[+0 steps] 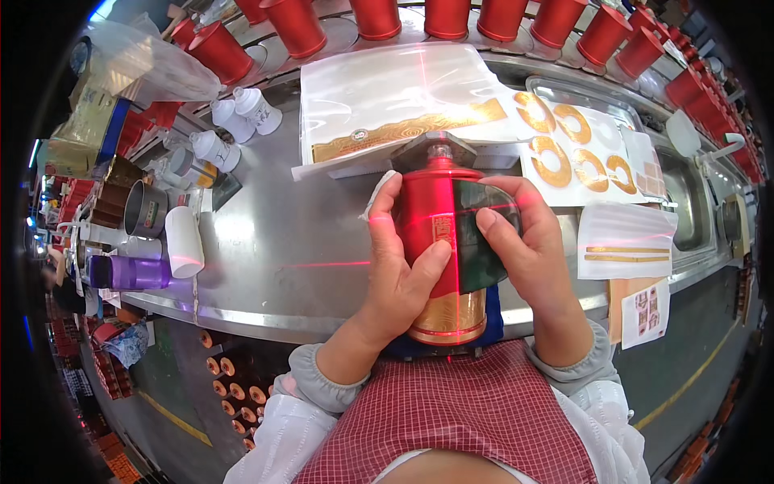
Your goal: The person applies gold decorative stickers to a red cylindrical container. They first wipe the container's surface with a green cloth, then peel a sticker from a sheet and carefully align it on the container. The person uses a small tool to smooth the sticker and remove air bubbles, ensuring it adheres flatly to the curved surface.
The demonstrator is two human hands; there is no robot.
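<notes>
Both hands, left hand (403,274) and right hand (520,250), have fingers clamped on the red bottle (439,250); the dark label (484,242) could crease or set crooked if either thumb slips.

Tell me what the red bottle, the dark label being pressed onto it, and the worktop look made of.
Red bottle: likely glazed ceramic or lacquered glass; glossy red body, shiny gold band at its base. Dark label under the right hand: thin flexible film or coated paper, curving round the body. Worktop: brushed stainless steel by its grey sheen and blurred reflections. The left hand grips the bottle.
</notes>
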